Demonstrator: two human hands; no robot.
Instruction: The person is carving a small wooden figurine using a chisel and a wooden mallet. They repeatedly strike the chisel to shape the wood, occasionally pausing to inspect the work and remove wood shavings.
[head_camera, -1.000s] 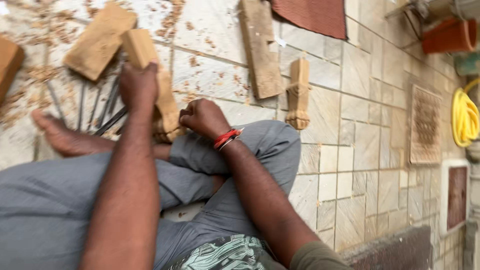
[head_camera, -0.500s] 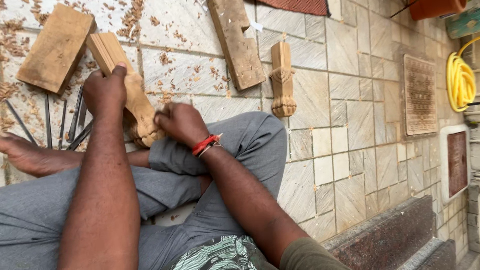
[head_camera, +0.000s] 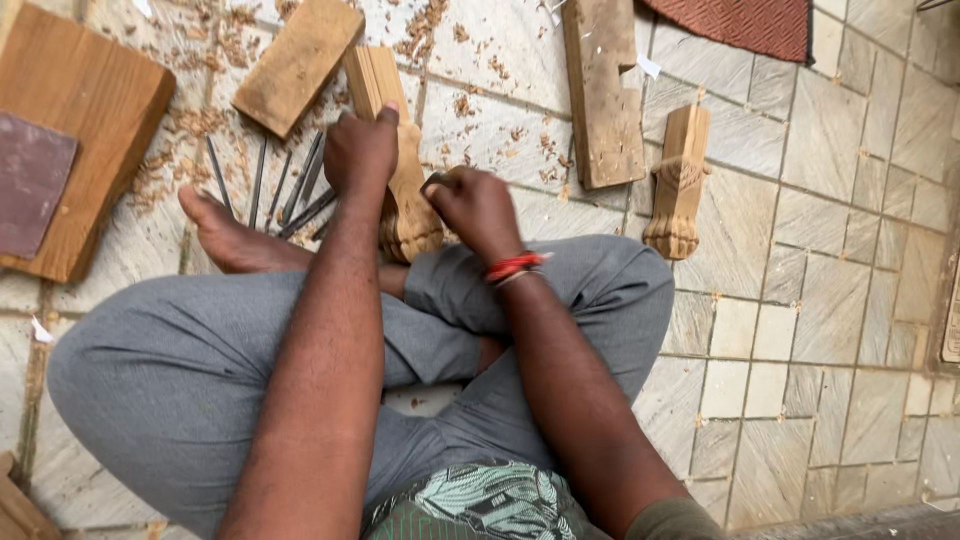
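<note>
On the tiled floor (head_camera: 860, 330), a board (head_camera: 85, 110) lies far left, chisels (head_camera: 270, 185) beside a bare foot (head_camera: 235, 235). The left hand (head_camera: 360, 150) clamps the carved leg (head_camera: 400, 190), propped mid-floor against the knees; the right hand (head_camera: 475, 205) is clenched round a small tool at its half-shaped lower end. A finished-looking leg (head_camera: 678, 180) lies right, open tiles beyond.

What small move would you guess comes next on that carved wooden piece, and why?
Probably another short stroke along the carving's lower end. The left hand presses the carved wooden leg down against the foot, while the right hand is closed on something small at the carved end; it is too blurred to name. Wood shavings lie around, and a similar carved leg lies nearby.
</note>
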